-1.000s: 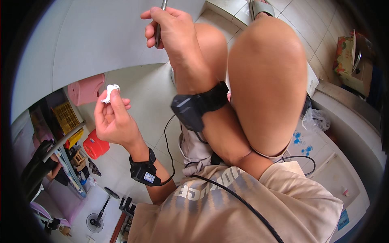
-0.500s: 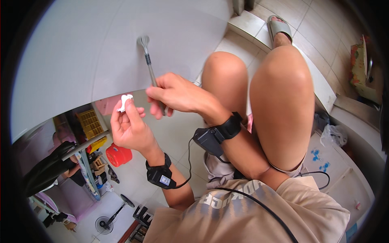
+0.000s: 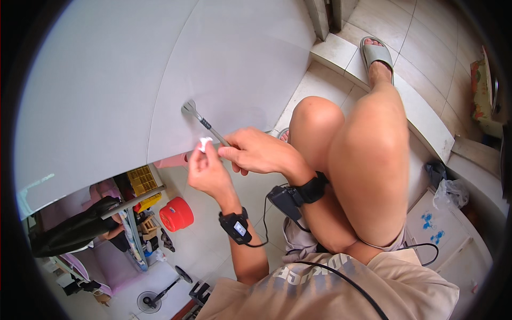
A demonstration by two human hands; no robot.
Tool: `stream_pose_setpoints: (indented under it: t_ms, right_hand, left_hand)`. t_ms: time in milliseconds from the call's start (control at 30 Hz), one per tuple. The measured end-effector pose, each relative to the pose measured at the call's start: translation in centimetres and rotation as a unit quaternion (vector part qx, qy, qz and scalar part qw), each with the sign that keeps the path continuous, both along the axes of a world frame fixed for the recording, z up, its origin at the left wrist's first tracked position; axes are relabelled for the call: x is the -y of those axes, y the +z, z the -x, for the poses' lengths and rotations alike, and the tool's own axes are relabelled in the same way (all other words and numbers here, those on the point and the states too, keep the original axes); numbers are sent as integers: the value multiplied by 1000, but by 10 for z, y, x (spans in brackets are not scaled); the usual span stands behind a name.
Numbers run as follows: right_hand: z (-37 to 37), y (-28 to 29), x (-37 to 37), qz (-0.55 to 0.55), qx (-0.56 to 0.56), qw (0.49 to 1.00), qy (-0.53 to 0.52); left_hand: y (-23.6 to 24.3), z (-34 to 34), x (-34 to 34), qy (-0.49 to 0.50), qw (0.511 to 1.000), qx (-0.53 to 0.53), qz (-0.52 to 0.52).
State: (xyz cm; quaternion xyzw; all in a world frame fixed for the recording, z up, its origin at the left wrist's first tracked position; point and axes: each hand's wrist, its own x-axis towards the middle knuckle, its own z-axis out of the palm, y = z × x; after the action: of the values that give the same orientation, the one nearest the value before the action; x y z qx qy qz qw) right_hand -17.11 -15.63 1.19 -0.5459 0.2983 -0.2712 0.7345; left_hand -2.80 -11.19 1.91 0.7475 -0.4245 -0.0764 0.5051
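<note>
A small white moulded piece (image 3: pixel 205 143) is pinched between the thumb and fingers of my left hand (image 3: pixel 210 173); its exact kind I cannot make out. My right hand (image 3: pixel 258 151) is closed round the shaft of a slim grey metal hammer (image 3: pixel 213 131). The tool's head points up and to the left, in front of a large pale grey panel (image 3: pixel 224 64); whether it touches the panel I cannot tell. My two hands are close together, with the white piece just left of the shaft.
A red plastic bucket (image 3: pixel 177 214) stands on the tiled floor below my left hand. Yellow crates (image 3: pixel 141 181) and a fan (image 3: pixel 148 302) are further left. My bent knees (image 3: pixel 368 144) are on the right, beside a pale step (image 3: pixel 421 114). Black cable runs from my wrist straps.
My left hand has come right with the white piece, closer to the hammer. The hammer is now tilted more to the left and sits lower in view. The whole view has shifted slightly.
</note>
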Motion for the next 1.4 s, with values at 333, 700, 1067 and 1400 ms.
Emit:
stream_pose_setpoints:
  t_ms: [333, 700, 1067, 1400]
  right_hand:
    - [-31, 29, -12, -47, 117, 978, 167]
    - [-6, 28, -4, -109, 201, 956, 182]
    - [3, 12, 5, -178, 327, 926, 59]
    - [-14, 12, 2, -175, 368, 913, 32]
  left_hand:
    - [-8, -50, -48, -53, 986, -153, -36]
    - [33, -14, -21, 14, 993, -67, 95]
    - [33, -14, 7, 10, 999, 17, 49]
    - [11, -5, -17, -20, 994, -54, -97]
